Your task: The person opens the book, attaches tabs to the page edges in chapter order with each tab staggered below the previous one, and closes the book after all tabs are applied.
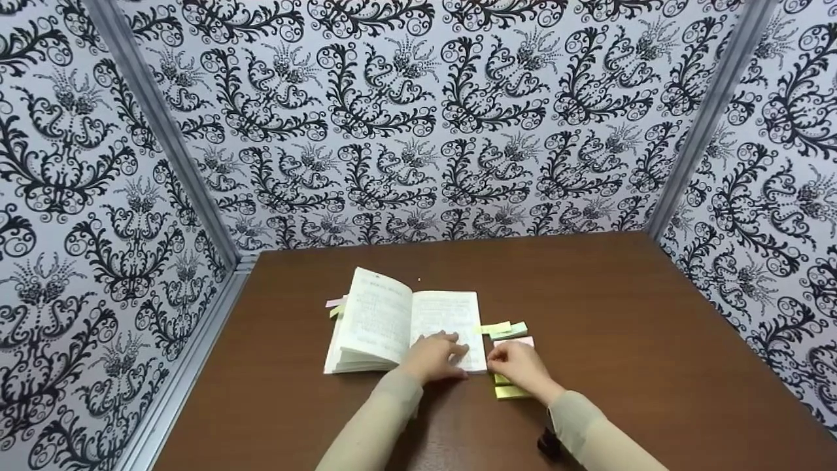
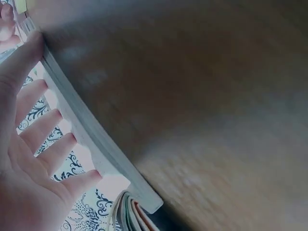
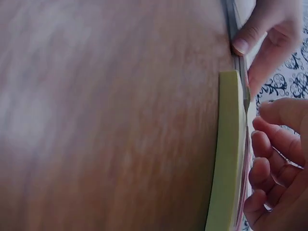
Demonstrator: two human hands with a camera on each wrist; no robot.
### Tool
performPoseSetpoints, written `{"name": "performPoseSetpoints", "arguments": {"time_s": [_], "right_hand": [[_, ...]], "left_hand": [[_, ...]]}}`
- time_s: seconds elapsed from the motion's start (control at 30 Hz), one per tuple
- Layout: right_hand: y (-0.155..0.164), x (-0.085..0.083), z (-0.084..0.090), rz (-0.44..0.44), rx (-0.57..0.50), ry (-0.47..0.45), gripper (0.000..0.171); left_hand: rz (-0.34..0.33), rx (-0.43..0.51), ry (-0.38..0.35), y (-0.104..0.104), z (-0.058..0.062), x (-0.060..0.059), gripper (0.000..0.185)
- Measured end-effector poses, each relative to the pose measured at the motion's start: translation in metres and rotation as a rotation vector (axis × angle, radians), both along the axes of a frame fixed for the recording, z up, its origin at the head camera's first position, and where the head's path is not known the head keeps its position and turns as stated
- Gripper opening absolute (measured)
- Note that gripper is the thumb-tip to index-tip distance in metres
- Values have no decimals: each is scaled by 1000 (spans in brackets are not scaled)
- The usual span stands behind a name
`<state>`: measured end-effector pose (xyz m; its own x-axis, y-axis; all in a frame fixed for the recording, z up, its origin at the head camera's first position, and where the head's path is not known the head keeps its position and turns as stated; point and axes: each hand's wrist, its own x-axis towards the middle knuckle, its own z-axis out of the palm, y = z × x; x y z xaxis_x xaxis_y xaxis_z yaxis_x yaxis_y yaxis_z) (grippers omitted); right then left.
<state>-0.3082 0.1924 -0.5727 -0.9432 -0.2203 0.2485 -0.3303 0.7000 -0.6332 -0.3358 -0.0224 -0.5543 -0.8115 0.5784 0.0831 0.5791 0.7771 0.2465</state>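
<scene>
Wooden table (image 1: pixel 621 314): L hand (image 1: pixel 435 358) flat, fingers spread on open book (image 1: pixel 405 320); R hand (image 1: pixel 520 366) loosely curled over sticky-note pads (image 1: pixel 511 391), grip unclear.

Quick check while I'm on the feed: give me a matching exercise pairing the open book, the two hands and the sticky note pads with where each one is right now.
Things:
1. open book
2. left hand
3. right hand
4. sticky note pads

Places:
A. over the pads, just right of the book's lower corner
B. flat on the brown table, pages up
C. on the table beside the book's right edge
D. fingers spread on the book's right page

Pairs: 1-B, 2-D, 3-A, 4-C
</scene>
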Motion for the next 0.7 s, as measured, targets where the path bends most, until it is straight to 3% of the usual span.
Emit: {"name": "performPoseSetpoints", "arguments": {"time_s": [0.13,0.37,0.7], "right_hand": [[-3,0,1,-18,82,12,3],[-5,-4,-1,-60,111,-16,4],[-2,-9,2,-4,-32,-95,9]], "left_hand": [[16,2,-5,2,-2,-4,53],[34,-4,-37,3,-1,-8,57],[11,2,-95,2,9,-7,53]]}}
